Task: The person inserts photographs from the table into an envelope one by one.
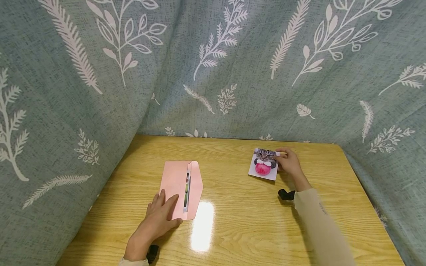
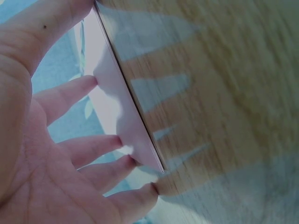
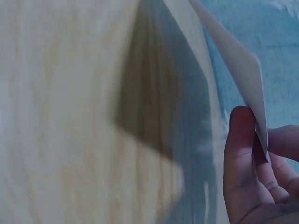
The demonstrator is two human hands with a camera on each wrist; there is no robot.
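A pink envelope (image 1: 174, 175) lies on the wooden table with its pointed flap unfolded to the right. Inside its opening, a strip of a picture card (image 1: 187, 192) shows. My left hand (image 1: 155, 217) rests on the envelope's near left part, fingers spread; in the left wrist view the fingertips touch the pink paper (image 2: 110, 105). Further right, my right hand (image 1: 290, 163) pinches the right edge of a square card (image 1: 262, 170) printed with a cat's face and a pink ball shape. Seen from the right wrist, the card's pale back (image 3: 240, 65) is tilted above the table, between thumb and fingers.
The wooden table (image 1: 229, 195) has a bright light reflection (image 1: 202, 227) in front of the envelope. A blue-green curtain (image 1: 213, 55) with white leaf prints surrounds its back and sides. Black wrist gear (image 1: 286, 194) sits at the right wrist.
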